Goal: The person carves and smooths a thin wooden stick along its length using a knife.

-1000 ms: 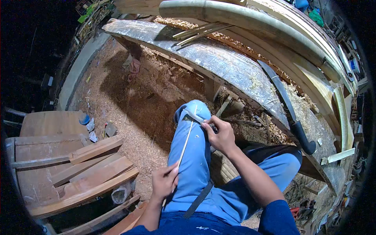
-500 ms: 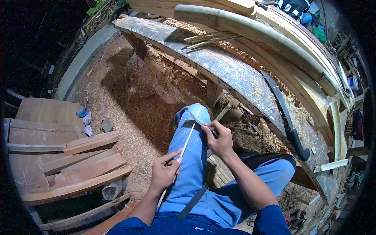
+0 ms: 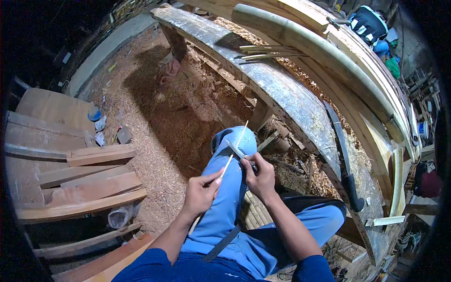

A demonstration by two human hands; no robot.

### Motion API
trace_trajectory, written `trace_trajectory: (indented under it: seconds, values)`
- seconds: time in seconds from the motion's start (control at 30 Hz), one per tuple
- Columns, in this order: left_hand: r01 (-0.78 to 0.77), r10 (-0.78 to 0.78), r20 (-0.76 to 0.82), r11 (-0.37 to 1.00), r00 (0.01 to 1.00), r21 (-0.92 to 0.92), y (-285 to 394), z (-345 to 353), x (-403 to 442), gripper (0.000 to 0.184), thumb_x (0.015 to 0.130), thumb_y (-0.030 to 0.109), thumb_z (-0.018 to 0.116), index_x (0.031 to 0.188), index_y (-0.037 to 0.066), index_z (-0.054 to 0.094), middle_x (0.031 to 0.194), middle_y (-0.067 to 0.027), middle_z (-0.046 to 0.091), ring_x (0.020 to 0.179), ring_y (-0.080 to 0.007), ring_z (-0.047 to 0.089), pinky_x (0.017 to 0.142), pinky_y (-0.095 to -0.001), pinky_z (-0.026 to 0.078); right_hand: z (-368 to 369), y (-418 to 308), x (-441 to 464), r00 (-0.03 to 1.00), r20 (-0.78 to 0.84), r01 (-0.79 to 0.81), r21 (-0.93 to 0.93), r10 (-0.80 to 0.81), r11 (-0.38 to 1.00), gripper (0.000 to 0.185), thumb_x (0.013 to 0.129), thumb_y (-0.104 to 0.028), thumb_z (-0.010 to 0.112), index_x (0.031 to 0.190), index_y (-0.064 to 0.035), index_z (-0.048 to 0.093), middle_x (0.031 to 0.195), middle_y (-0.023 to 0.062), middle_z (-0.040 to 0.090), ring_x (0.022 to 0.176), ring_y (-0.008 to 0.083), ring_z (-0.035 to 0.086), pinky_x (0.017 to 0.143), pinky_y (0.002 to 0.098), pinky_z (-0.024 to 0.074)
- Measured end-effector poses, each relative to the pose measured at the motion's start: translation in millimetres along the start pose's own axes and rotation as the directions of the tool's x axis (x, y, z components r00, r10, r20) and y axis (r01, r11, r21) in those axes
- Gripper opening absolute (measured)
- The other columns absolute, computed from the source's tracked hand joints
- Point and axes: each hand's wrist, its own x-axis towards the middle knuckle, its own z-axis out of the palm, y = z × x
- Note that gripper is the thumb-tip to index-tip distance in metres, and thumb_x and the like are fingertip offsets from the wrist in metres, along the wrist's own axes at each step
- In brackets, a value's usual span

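My left hand (image 3: 202, 193) is closed on a thin pale stick (image 3: 229, 163), pinching it between thumb and fingers. The stick slants over my blue-trousered thigh, its far end past the knee and its near end below my left wrist. In my right hand (image 3: 260, 177) is a small knife (image 3: 235, 148); the fingers wrap its mostly hidden dark handle. Its narrow blade points up and left and crosses the stick just above the knee. Whether the edge bites into the stick, I cannot tell.
A long worn bench (image 3: 277, 89) runs along the right, bearing several thin sticks (image 3: 270, 51) and a large black-handled knife (image 3: 339, 141). Behind it lies a thick bamboo pole (image 3: 319, 56). Wood pieces (image 3: 101, 188) are at left; shavings (image 3: 155, 174) cover the floor.
The whole view has shifted a little, the bench moving right in it. Both hands keep their grips; the stick now shows more length beyond the knife blade.
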Motion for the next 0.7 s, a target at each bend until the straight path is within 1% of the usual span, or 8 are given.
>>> trace_trajectory:
  seconds: [0.1,0.17,0.27,0.4,0.43,0.47,0.53,0.7]
  values:
    - [0.000,0.000,0.005,1.000,1.000,0.024,-3,-18,-35,0.029,0.097,0.006,0.063,0.125,0.001,0.068,0.067,0.0033,0.058,0.055,-0.0026,0.047,0.049,-0.0209,0.038,1,1,1,1.000,-0.028,0.013,-0.013,-0.013,1.000,0.016,0.091,-0.012,0.070,0.091,0.0015,0.062,0.090,0.0205,0.072,0.080,0.0334,0.073,0.070,0.0374,0.0544]
    - [0.127,-0.127,0.017,0.991,0.992,0.037,-4,-34,-59,0.029,0.096,0.005,0.063,0.125,0.001,0.069,0.066,0.0033,0.058,0.055,-0.0030,0.048,0.049,-0.0209,0.038,-1,-2,3,1.000,-0.029,-0.008,-0.019,0.008,1.000,0.016,0.091,-0.013,0.070,0.091,0.0010,0.062,0.089,0.0204,0.072,0.080,0.0339,0.073,0.070,0.0378,0.0542]
    - [0.174,-0.174,0.009,0.984,0.985,-0.040,-9,-44,-75,0.029,0.096,0.005,0.063,0.124,0.001,0.069,0.066,0.0030,0.058,0.055,-0.0032,0.048,0.049,-0.0209,0.038,0,-8,2,0.999,-0.036,-0.023,-0.037,0.021,0.999,0.017,0.092,-0.014,0.070,0.092,0.0006,0.063,0.088,0.0202,0.072,0.079,0.0343,0.072,0.069,0.0382,0.0537]
    - [0.074,-0.074,-0.003,0.997,0.997,0.026,-1,-19,-48,0.029,0.097,0.006,0.063,0.125,0.001,0.068,0.067,0.0028,0.058,0.056,-0.0038,0.049,0.050,-0.0216,0.039,-1,-6,1,0.998,-0.049,0.044,-0.036,-0.046,0.998,0.017,0.091,-0.015,0.071,0.092,0.0004,0.064,0.084,0.0199,0.071,0.074,0.0321,0.072,0.066,0.0375,0.0526]
    - [0.086,-0.086,-0.022,0.996,0.996,0.018,5,-8,-35,0.030,0.097,0.008,0.063,0.125,0.001,0.068,0.067,0.0028,0.058,0.057,-0.0039,0.049,0.052,-0.0223,0.041,-4,-8,1,0.999,-0.031,0.043,-0.019,-0.043,0.999,0.017,0.091,-0.016,0.071,0.091,0.0006,0.065,0.081,0.0190,0.071,0.070,0.0291,0.071,0.063,0.0356,0.0518]
    - [0.028,-0.028,-0.001,0.998,1.000,0.051,7,-1,-20,0.030,0.097,0.008,0.064,0.126,0.001,0.068,0.068,0.0027,0.059,0.057,-0.0037,0.049,0.052,-0.0225,0.042,-7,-10,2,0.998,-0.038,0.049,-0.020,-0.049,0.999,0.017,0.091,-0.016,0.071,0.091,0.0006,0.065,0.081,0.0190,0.071,0.070,0.0291,0.071,0.063,0.0356,0.0518]
    - [-0.028,0.026,0.021,0.997,0.999,0.077,12,13,9,0.030,0.097,0.008,0.064,0.126,0.000,0.067,0.068,0.0026,0.059,0.057,-0.0036,0.049,0.052,-0.0227,0.042,-11,-12,1,1.000,-0.009,0.015,0.000,-0.015,1.000,0.019,0.090,-0.023,0.072,0.089,-0.0049,0.065,0.084,0.0177,0.071,0.077,0.0367,0.070,0.065,0.0423,0.0538]
    - [-0.026,0.024,0.025,0.998,0.999,0.063,9,30,52,0.030,0.097,0.010,0.063,0.125,0.000,0.068,0.068,0.0029,0.059,0.057,-0.0030,0.049,0.052,-0.0223,0.042,-10,1,-1,0.999,-0.016,0.042,0.008,-0.042,0.999,0.020,0.090,-0.024,0.072,0.089,-0.0050,0.066,0.083,0.0177,0.071,0.075,0.0358,0.071,0.064,0.0417,0.0536]
